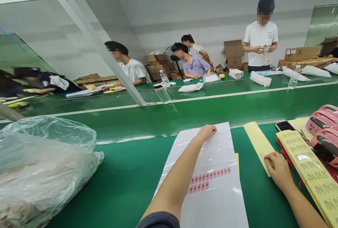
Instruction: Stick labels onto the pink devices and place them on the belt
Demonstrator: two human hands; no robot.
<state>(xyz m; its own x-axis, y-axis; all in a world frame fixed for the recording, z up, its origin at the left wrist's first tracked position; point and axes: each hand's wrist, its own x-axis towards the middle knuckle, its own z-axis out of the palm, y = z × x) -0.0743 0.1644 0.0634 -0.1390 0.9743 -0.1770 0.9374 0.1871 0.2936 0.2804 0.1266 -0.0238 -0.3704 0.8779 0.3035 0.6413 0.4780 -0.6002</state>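
Observation:
A long white sheet (219,203) lies in front of me, with rows of small pink-red oval stickers (211,175) across its lower half. My left hand (207,133) reaches over it, its fingers bent together against the sheet's far end. Whatever is under those fingertips is too small to make out. To the right, a pale yellow paper strip (255,140) rests on the green surface. My right hand (278,170) is curled at the strip's near end, thumb and fingers closed on it. The left forearm hides part of the sticker rows.
At right are yellow label sheets (303,161), a phone (284,126) and pink glossy items (326,143). A large clear plastic bag (47,171) fills the left. Beyond the green belt (211,105) stand bottles (294,76), a jar (162,94) and several people working.

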